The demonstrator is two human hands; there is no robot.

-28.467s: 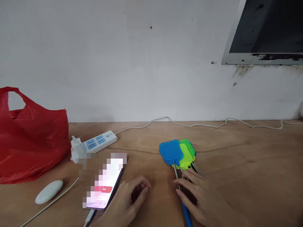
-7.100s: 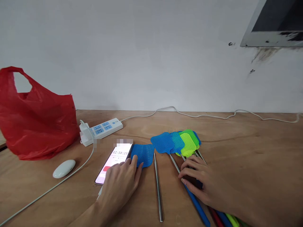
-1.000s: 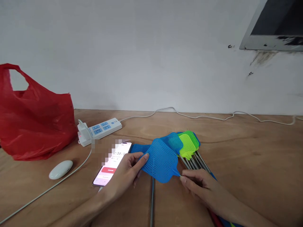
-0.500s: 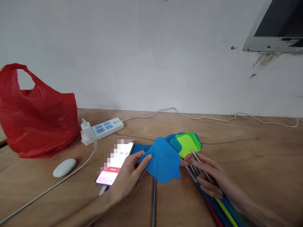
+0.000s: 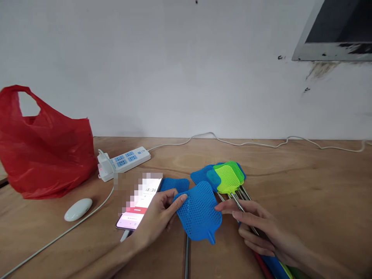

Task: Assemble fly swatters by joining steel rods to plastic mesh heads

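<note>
My left hand (image 5: pixel 164 211) pinches a blue perforated fly swatter head (image 5: pixel 199 211) at its left edge, thumb on top. The head's short socket points down, with no rod in it. My right hand (image 5: pixel 255 224) is closed round a slim metal rod (image 5: pixel 237 202), and its fingertips reach the head's right edge. Behind lie fly swatters with a lime green head (image 5: pixel 226 179) and blue heads (image 5: pixel 202 174), overlapping in a pile. Their coloured handles (image 5: pixel 274 265) run under my right hand, which partly hides them.
A blue swatter (image 5: pixel 176 185) lies behind my left hand, and a metal rod (image 5: pixel 186 257) shows below the held head. To the left are a lit phone (image 5: pixel 136 217), a white oval object (image 5: pixel 78 209), a power strip (image 5: pixel 128 159) with cables, and a red bag (image 5: pixel 49 147).
The blue head has turned so that its socket points down instead of right, and it sits slightly lower. My right fingertips have come to its edge; the rod tip moved slightly left and down.
</note>
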